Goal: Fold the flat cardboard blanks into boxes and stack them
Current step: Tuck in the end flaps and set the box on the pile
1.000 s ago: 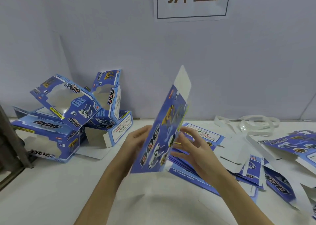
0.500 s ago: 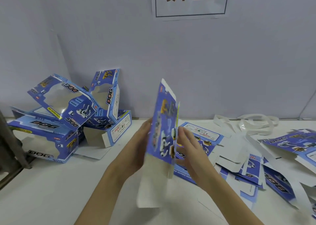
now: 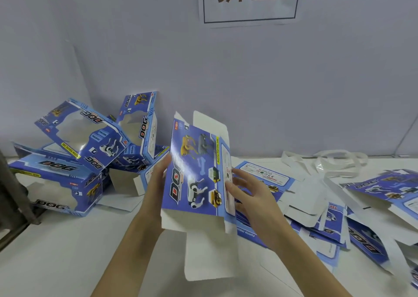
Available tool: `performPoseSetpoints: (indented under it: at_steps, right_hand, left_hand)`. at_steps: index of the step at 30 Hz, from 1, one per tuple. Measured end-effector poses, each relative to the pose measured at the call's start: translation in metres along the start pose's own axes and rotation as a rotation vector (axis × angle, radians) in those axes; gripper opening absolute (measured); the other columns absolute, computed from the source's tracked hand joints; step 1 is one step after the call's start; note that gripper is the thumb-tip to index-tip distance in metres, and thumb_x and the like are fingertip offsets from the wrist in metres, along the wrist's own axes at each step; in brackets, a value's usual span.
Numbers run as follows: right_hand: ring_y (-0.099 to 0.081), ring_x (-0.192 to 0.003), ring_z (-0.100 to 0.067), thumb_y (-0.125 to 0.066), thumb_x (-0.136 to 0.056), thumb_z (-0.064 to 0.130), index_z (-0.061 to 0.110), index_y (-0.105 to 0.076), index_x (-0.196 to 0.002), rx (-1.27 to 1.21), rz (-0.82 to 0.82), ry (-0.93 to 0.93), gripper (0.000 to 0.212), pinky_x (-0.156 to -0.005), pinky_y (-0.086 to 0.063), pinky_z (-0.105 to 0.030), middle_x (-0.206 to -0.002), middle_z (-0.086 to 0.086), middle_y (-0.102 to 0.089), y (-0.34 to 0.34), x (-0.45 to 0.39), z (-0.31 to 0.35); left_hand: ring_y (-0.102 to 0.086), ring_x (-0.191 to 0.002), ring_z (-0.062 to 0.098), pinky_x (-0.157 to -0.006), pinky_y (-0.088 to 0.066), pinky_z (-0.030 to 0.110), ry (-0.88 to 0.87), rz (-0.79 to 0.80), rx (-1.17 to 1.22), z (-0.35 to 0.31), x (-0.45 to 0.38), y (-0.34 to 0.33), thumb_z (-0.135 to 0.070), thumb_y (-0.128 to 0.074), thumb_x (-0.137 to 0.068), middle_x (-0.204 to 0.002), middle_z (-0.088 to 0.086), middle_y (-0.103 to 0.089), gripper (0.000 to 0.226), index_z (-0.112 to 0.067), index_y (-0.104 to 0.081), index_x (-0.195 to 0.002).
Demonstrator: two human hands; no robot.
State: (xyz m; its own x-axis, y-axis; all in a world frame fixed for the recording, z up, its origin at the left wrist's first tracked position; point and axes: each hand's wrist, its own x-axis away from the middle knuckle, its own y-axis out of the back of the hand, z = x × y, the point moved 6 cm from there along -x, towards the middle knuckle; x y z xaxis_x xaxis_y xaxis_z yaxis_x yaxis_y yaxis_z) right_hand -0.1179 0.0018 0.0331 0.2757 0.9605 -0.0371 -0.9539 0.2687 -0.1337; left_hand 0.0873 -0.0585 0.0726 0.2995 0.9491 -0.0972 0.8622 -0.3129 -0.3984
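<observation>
Blue printed cardboard blank (image 3: 196, 174) stands upright above the surface (image 3: 56, 251), half-opened into a sleeve. Left hand (image 3: 156, 183) grips its left edge; right hand (image 3: 246, 195) pinches the right panel. Next, likely, square it and tuck the loose white flaps (image 3: 208, 251) before stacking with the folded boxes (image 3: 67, 161).

- Blue cardboard blank (image 3: 194, 172) held upright above the white table (image 3: 56, 256), white flaps at top and bottom.
- Gripped by left hand (image 3: 156, 183) at one edge, right hand (image 3: 246, 192) at the other.
- Folded boxes (image 3: 79, 147) heaped left; flat blanks (image 3: 334, 215) strewn right.
</observation>
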Motion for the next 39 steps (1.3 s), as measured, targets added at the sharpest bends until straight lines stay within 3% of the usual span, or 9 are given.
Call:
performPoseSetpoints:
  at_steps: [2, 8, 12, 16, 20, 27, 31, 36, 39]
  right_hand:
    - [-0.070, -0.122, -0.025, -0.070, -0.094, 0.043, 0.027, -0.058, -0.146, -0.049, 0.037, -0.002, 0.056, -0.099, -0.060, -0.048, -0.134, 0.001, -0.071, -0.002, 0.001, 0.002]
    - [-0.079, -0.102, -0.023, -0.056, -0.092, 0.060, 0.029, -0.080, -0.116, -0.272, 0.143, -0.121, 0.047, -0.072, -0.065, -0.036, -0.118, -0.005, -0.079, -0.004, 0.002, 0.010]
    - [-0.077, -0.106, -0.030, -0.069, -0.091, 0.053, 0.027, -0.063, -0.133, -0.179, 0.144, -0.066, 0.049, -0.080, -0.066, -0.048, -0.120, -0.006, -0.078, -0.001, 0.001, 0.010]
    - [-0.077, -0.108, -0.029, -0.074, -0.088, 0.050, 0.044, -0.052, -0.139, -0.119, 0.081, 0.064, 0.056, -0.086, -0.064, -0.057, -0.123, -0.004, -0.076, 0.000, 0.001, 0.012]
    - [-0.073, -0.117, -0.025, -0.074, -0.084, 0.054, 0.048, -0.049, -0.143, -0.048, 0.100, 0.161, 0.064, -0.094, -0.060, -0.060, -0.130, 0.004, -0.072, 0.002, 0.003, 0.021]
    - [-0.072, -0.117, -0.016, -0.071, -0.091, 0.046, 0.064, -0.037, -0.147, 0.057, 0.159, 0.289, 0.068, -0.082, -0.062, -0.025, -0.127, 0.008, -0.070, 0.001, 0.009, 0.036]
    - [-0.074, -0.115, -0.021, -0.067, -0.093, 0.038, 0.064, -0.035, -0.149, 0.060, 0.200, 0.274, 0.070, -0.075, -0.063, -0.029, -0.129, -0.006, -0.067, 0.004, 0.011, 0.040]
    - [-0.075, -0.104, -0.017, -0.073, -0.092, 0.039, 0.067, -0.017, -0.154, 0.201, 0.307, 0.245, 0.089, -0.074, -0.061, -0.028, -0.124, -0.012, -0.057, 0.004, 0.014, 0.040]
    - [-0.071, -0.108, -0.002, -0.071, -0.092, 0.048, 0.070, -0.011, -0.153, 0.206, 0.305, 0.226, 0.089, -0.074, -0.062, -0.028, -0.135, 0.013, -0.056, 0.004, 0.015, 0.040]
  left_hand:
    - [-0.079, -0.095, 0.024, -0.072, -0.063, 0.034, 0.055, 0.090, 0.008, 0.006, -0.001, -0.004, -0.052, -0.070, -0.084, -0.114, 0.008, -0.079, 0.037, -0.028, -0.083, -0.109]
    - [-0.075, -0.106, 0.035, -0.081, -0.064, 0.043, 0.147, 0.066, -0.059, 0.025, -0.013, -0.008, -0.047, -0.082, -0.076, -0.127, 0.016, -0.073, 0.061, -0.018, -0.071, -0.129]
    - [-0.074, -0.108, 0.035, -0.085, -0.063, 0.044, 0.071, 0.101, -0.169, 0.025, -0.016, -0.010, -0.055, -0.081, -0.074, -0.127, 0.013, -0.074, 0.070, -0.024, -0.062, -0.134]
    - [-0.076, -0.107, 0.030, -0.077, -0.064, 0.037, 0.039, 0.148, -0.232, 0.024, -0.012, -0.019, -0.070, -0.086, -0.066, -0.123, 0.003, -0.076, 0.090, -0.047, -0.046, -0.143]
    - [-0.073, -0.114, 0.029, -0.082, -0.064, 0.041, -0.079, 0.155, -0.218, 0.016, -0.011, -0.020, -0.050, -0.087, -0.074, -0.131, 0.000, -0.072, 0.077, -0.056, -0.049, -0.140]
    - [-0.072, -0.118, 0.027, -0.080, -0.063, 0.037, -0.093, 0.226, -0.139, 0.011, -0.006, -0.018, -0.042, -0.078, -0.082, -0.139, -0.002, -0.067, 0.077, -0.052, -0.043, -0.149]
    - [-0.073, -0.116, 0.026, -0.077, -0.064, 0.038, -0.097, 0.218, -0.043, 0.012, -0.003, -0.019, -0.040, -0.078, -0.079, -0.140, -0.005, -0.067, 0.073, -0.064, -0.047, -0.141]
    - [-0.076, -0.105, 0.030, -0.074, -0.064, 0.038, 0.018, 0.251, -0.074, 0.020, 0.000, -0.010, -0.033, -0.082, -0.071, -0.126, 0.007, -0.074, 0.088, -0.038, -0.046, -0.151]
    - [-0.079, -0.090, 0.028, -0.068, -0.063, 0.035, 0.060, 0.272, -0.099, 0.025, 0.001, -0.007, -0.021, -0.076, -0.074, -0.109, 0.007, -0.079, 0.078, -0.025, -0.049, -0.147]
